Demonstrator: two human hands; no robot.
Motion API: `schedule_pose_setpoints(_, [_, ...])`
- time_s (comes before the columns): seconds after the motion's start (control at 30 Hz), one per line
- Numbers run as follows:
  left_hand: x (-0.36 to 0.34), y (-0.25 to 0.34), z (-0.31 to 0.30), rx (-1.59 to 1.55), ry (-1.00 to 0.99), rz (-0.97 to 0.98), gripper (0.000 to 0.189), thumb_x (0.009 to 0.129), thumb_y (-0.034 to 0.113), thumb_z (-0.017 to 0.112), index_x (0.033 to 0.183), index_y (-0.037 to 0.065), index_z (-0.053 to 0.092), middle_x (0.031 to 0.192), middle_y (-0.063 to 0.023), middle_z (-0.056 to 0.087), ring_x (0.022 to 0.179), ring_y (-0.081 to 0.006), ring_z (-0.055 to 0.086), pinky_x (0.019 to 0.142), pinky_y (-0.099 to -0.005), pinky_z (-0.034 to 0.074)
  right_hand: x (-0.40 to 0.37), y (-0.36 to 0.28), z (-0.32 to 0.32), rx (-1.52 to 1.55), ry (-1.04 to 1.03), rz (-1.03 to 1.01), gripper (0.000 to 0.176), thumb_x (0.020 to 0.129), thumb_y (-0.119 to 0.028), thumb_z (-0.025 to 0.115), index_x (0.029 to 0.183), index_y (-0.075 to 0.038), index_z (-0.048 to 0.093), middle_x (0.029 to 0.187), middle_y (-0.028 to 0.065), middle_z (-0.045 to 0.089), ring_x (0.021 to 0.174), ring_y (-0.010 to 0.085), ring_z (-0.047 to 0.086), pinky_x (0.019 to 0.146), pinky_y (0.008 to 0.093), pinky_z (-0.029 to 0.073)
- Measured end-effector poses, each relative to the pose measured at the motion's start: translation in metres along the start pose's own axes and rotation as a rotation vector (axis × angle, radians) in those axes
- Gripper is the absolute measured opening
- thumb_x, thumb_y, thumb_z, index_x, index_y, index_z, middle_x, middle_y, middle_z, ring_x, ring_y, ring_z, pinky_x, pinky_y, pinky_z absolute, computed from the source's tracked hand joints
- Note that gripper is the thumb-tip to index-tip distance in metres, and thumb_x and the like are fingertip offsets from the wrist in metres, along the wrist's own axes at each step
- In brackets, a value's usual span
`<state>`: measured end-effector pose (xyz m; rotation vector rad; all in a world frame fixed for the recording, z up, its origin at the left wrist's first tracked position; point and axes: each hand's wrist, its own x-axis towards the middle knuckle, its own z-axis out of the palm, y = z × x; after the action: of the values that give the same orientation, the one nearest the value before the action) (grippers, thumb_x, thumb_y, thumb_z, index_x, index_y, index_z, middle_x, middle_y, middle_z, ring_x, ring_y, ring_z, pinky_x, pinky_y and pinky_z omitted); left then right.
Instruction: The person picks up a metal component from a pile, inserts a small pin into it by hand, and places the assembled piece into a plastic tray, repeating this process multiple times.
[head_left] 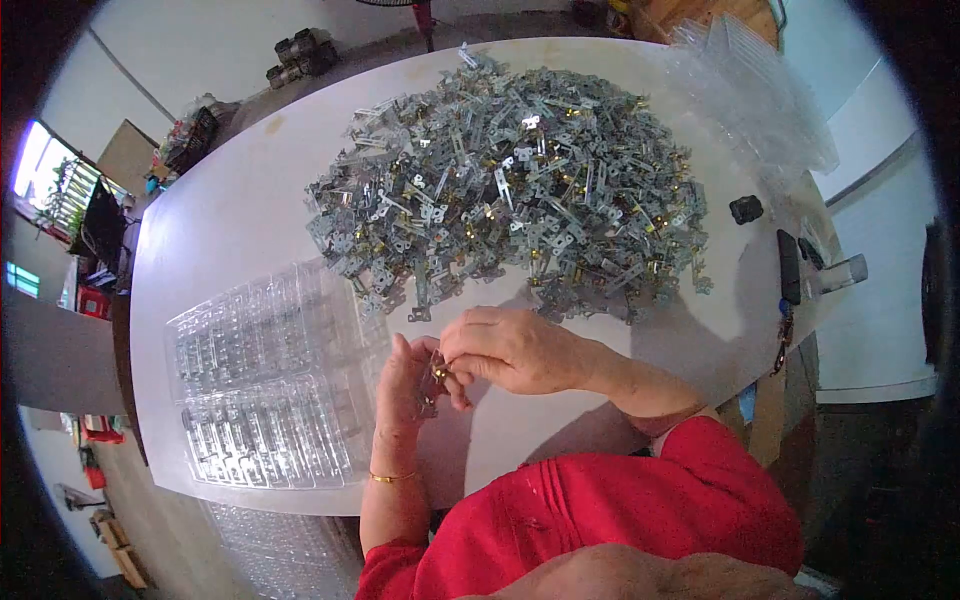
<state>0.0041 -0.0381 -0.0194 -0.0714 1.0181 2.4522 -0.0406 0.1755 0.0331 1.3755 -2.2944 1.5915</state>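
In front of my chest, my left hand is curled around small metal parts with a brass-coloured bit among them. My right hand reaches over from the right, its thumb and fingertips pinched at the top of those parts. What sits between the right fingertips is too small to make out. Just beyond both hands lies a large heap of flat silvery metal brackets, some with brass-coloured pieces. To the left of my left hand, clear plastic trays hold rows of similar metal parts.
The white table carries everything. Stacked clear empty trays stand at the far right. A small black object and a dark-handled tool lie near the right edge. More plastic trays are below the table's front left edge.
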Motion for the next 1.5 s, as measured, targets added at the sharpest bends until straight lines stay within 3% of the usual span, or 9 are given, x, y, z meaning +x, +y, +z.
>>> schedule_pose_setpoints(0.1, [0.005,-0.001,-0.007,-0.152,-0.090,0.053,0.061,0.106,0.051,0.046,0.122,-0.007,0.057,0.100,-0.0226,0.071,0.075,-0.0334,0.073,0.073,-0.0458,0.061,0.002,-0.005,-0.005,0.196,0.078,0.161,0.007,0.098,-0.009,0.064,0.100,-0.004,0.061,0.097,0.0079,0.064,0.091,0.0224,0.067,0.076,0.0365,0.055])
schedule_pose_setpoints(0.23, [0.007,-0.007,-0.002,0.218,0.009,0.382,0.058,0.100,0.030,0.066,0.140,-0.007,0.049,0.131,-0.0234,0.064,0.120,-0.0352,0.064,0.105,-0.0487,0.050,0.002,0.002,0.000,0.482,0.227,0.381,0.010,0.103,-0.010,0.061,0.105,-0.001,0.062,0.095,0.0040,0.064,0.089,0.0125,0.067,0.076,0.0294,0.057])
schedule_pose_setpoints(0.43, [0.009,-0.011,-0.001,0.189,-0.016,0.544,0.043,0.104,0.020,0.060,0.139,-0.003,0.053,0.143,-0.0215,0.055,0.131,-0.0308,0.056,0.110,-0.0467,0.045,0.000,0.011,0.007,0.632,0.254,0.554,0.013,0.104,-0.011,0.061,0.107,0.001,0.062,0.096,0.0028,0.064,0.088,0.0096,0.065,0.077,0.0269,0.057])
schedule_pose_setpoints(0.67, [0.007,-0.003,-0.010,0.297,0.041,0.463,0.031,0.109,0.024,0.049,0.119,-0.003,0.061,0.121,-0.0202,0.068,0.110,-0.0270,0.067,0.102,-0.0413,0.049,-0.002,0.009,0.011,0.138,0.288,0.390,0.010,0.103,-0.012,0.061,0.106,-0.002,0.061,0.093,0.0038,0.066,0.085,0.0103,0.065,0.080,0.0284,0.055])
schedule_pose_setpoints(0.73, [0.006,-0.004,0.000,0.283,0.157,0.418,0.026,0.108,0.024,0.048,0.105,0.001,0.060,0.096,-0.0125,0.067,0.087,-0.0226,0.068,0.087,-0.0390,0.053,0.002,-0.006,0.004,0.342,0.200,0.548,0.010,0.101,-0.010,0.062,0.106,-0.002,0.061,0.091,0.0036,0.066,0.083,0.0104,0.065,0.077,0.0282,0.055])
schedule_pose_setpoints(0.77, [0.007,-0.005,0.000,0.265,0.155,0.412,0.025,0.108,0.024,0.048,0.103,0.002,0.059,0.091,-0.0103,0.064,0.082,-0.0215,0.066,0.082,-0.0377,0.054,0.000,-0.004,0.010,0.291,0.204,0.528,0.008,0.100,-0.010,0.062,0.103,-0.003,0.061,0.080,0.0082,0.068,0.070,0.0185,0.067,0.063,0.0328,0.052])
schedule_pose_setpoints(0.9, [0.003,-0.008,0.005,0.247,0.192,0.293,0.025,0.108,0.026,0.049,0.097,0.005,0.055,0.074,-0.0032,0.051,0.065,-0.0168,0.057,0.060,-0.0311,0.049,0.002,-0.015,0.012,0.109,0.159,0.454,0.008,0.100,-0.011,0.062,0.101,-0.004,0.060,0.081,0.0123,0.069,0.071,0.0226,0.069,0.063,0.0348,0.052])
schedule_pose_setpoints(1.1, [0.001,-0.008,0.011,0.275,0.238,0.170,0.023,0.105,0.025,0.051,0.096,0.004,0.055,0.073,-0.0030,0.049,0.057,-0.0139,0.047,0.048,-0.0276,0.039,0.001,-0.014,0.015,0.104,0.139,0.485,0.009,0.099,-0.013,0.063,0.100,-0.005,0.060,0.080,0.0149,0.068,0.069,0.0304,0.070,0.061,0.0382,0.051])
schedule_pose_setpoints(1.5, [0.000,-0.010,0.004,0.399,0.192,0.214,0.026,0.107,0.028,0.049,0.096,0.006,0.056,0.072,0.0008,0.050,0.058,-0.0080,0.044,0.050,-0.0244,0.035,0.001,-0.014,0.016,0.039,0.146,0.445,0.008,0.097,-0.011,0.065,0.099,-0.006,0.060,0.079,0.0146,0.067,0.068,0.0324,0.069,0.059,0.0403,0.050])
